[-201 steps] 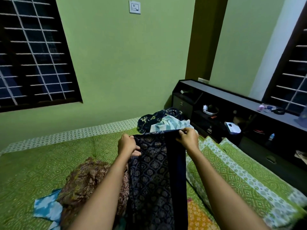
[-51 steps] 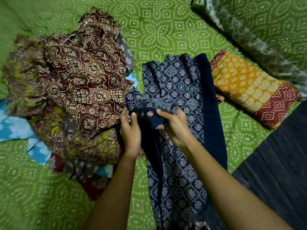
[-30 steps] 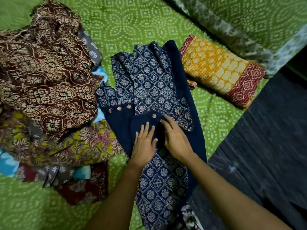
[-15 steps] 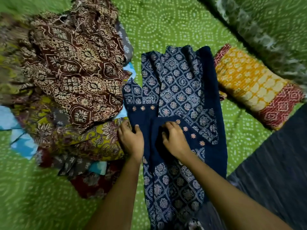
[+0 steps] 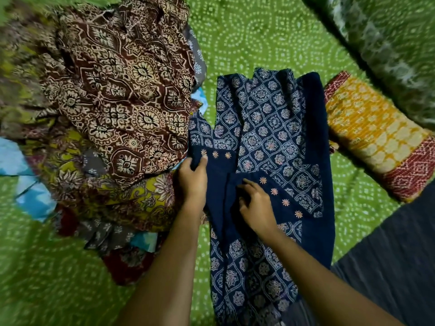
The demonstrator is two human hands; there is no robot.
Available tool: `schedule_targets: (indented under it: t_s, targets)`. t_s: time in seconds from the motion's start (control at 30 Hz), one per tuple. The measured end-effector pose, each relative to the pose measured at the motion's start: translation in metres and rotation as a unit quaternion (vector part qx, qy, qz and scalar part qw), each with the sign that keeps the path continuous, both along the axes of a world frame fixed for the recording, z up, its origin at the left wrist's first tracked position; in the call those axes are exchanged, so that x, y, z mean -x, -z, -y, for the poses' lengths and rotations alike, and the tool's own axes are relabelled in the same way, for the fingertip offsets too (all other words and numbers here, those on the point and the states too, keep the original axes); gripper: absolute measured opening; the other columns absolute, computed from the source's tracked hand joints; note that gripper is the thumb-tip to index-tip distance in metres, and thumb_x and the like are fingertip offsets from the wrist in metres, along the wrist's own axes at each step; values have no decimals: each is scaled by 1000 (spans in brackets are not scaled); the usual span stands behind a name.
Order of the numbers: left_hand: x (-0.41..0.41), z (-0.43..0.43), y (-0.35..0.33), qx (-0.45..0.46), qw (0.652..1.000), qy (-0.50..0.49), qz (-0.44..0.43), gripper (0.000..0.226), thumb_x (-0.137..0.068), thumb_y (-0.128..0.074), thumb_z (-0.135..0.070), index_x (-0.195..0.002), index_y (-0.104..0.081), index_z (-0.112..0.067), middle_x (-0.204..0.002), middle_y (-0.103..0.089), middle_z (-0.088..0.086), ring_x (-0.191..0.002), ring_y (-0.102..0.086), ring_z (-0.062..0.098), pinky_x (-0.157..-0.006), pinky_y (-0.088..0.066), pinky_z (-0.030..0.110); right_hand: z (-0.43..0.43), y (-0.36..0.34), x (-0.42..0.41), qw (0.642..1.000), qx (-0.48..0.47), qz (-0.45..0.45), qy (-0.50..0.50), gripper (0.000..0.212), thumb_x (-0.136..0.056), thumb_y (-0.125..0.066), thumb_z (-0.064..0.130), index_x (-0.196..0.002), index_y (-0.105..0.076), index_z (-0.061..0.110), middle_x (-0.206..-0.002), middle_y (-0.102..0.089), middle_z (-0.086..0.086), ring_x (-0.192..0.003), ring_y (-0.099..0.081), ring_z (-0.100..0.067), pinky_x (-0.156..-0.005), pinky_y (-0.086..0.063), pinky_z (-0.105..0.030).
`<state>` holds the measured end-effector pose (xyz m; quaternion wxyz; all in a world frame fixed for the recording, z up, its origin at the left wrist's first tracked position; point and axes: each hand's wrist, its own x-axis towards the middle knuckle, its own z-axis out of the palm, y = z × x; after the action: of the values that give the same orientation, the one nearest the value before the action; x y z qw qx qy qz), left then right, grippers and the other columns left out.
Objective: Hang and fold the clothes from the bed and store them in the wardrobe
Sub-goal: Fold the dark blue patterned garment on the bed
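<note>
Kurta: one navy block-printed kurta point(image 5: 266, 128) is lying flat at frame centre on the green bed point(image 5: 259, 31).
Left hand: the left hand point(image 5: 193, 180) is pinching the sleeve cuff nearest the heap, thumb on top, beside three embroidered stars.
Right hand: the right hand point(image 5: 257, 208) is resting on the other sleeve, its fingers point(image 5: 246, 183) bending onto plain navy cloth. Whether they are gripping cannot be told. Four stars are running alongside.
Heap: one pile of clothes point(image 5: 122, 97), maroon print uppermost, is filling the left of the frame and touching the kurta.
Folded cloth: one yellow-and-red cloth point(image 5: 376, 137) is lying at right, just beside the kurta.
</note>
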<state>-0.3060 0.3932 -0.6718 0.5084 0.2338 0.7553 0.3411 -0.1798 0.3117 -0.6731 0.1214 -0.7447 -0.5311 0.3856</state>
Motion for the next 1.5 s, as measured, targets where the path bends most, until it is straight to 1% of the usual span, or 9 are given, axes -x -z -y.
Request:
schedule_targets:
  t_s: [0.13, 0.4, 0.57, 0.7, 0.87, 1.0, 1.23, 1.37, 1.5]
  targets:
    - [6, 10, -8, 43, 975, -132, 173, 63, -94, -55, -19, -148, -23, -14, -151, -29, 6, -138, -29, 22, -114, -24, 42, -2, -2, -2, 999, 10, -29, 20, 39, -86, -54, -4, -124, -59, 2, -142, -46, -7, -131, -42, -20, -106, -22, -15]
    - [-23, 25, -27, -172, 979, 69, -81, 37, -96, -45, -1, -130, -30, -1, -134, -43, 24, -123, -46, 32, -88, -32, 10, 4, -4, -19, 944, 15, -235, 232, 26, -93, -56, 7, -114, -63, 18, -120, -63, -1, -117, -57, -19, -105, -42, -35]
    - [-69, 59, -36, -224, 868, 429, -109, 66, -90, -47, 6, -147, -24, -18, -142, -45, 11, -128, -46, 25, -101, -35, 24, 17, -13, -39, 862, -111, -187, 458, 20, -97, -47, 8, -92, -59, 23, -91, -66, 3, -93, -64, -23, -93, -49, -47]
    - [-76, 89, 3, -136, 746, 634, -152, 60, -97, -48, -23, -149, -19, -20, -158, -4, 0, -146, -1, 17, -113, 10, 29, 36, -23, -57, 861, -199, -17, 467, 18, -93, -47, 0, -106, -57, 4, -104, -58, -7, -98, -54, -21, -87, -38, -24]
    - [-74, 100, 2, -140, 762, 613, -154, 55, -97, -47, -19, -147, -25, -19, -157, -10, -2, -145, -3, 13, -109, 12, 22, 49, -17, -63, 946, -239, 87, 201, 33, -84, -53, -6, -116, -55, 2, -126, -48, -13, -116, -45, -19, -102, -38, -32]
    - [-69, 97, -4, -164, 769, 572, -235, 48, -100, -40, -20, -146, -29, -14, -157, -11, 1, -146, -4, 15, -112, 11, 23, 47, -11, -71, 969, -143, 195, -41, 42, -82, -57, -3, -124, -57, -3, -143, -43, -20, -138, -32, -33, -115, -11, -41]
    - [-59, 91, -6, -64, 742, 605, -282, 55, -99, -43, -23, -148, -22, -14, -158, -4, 4, -146, -2, 18, -116, 3, 33, 53, -17, -72, 989, 10, 139, -54, 55, -94, -44, 4, -147, -28, 7, -158, -13, -11, -147, -5, -22, -117, 2, -31]
    - [-62, 71, -16, -82, 776, 547, -303, 39, -96, -47, -22, -134, -47, -10, -141, -44, 6, -129, -38, 22, -107, -32, 37, 36, -24, -65, 996, 22, 90, 0, 34, -92, -45, 2, -125, -51, -5, -148, -33, -17, -137, -30, -32, -112, -28, -37]
    - [-63, 46, -19, -92, 826, 463, -308, 33, -95, -49, -20, -125, -53, -9, -125, -51, 10, -116, -45, 23, -95, -37, 33, 12, -25, -57, 998, -4, 53, 39, 21, -93, -46, 5, -107, -59, -4, -115, -54, -16, -105, -52, -30, -88, -40, -33]
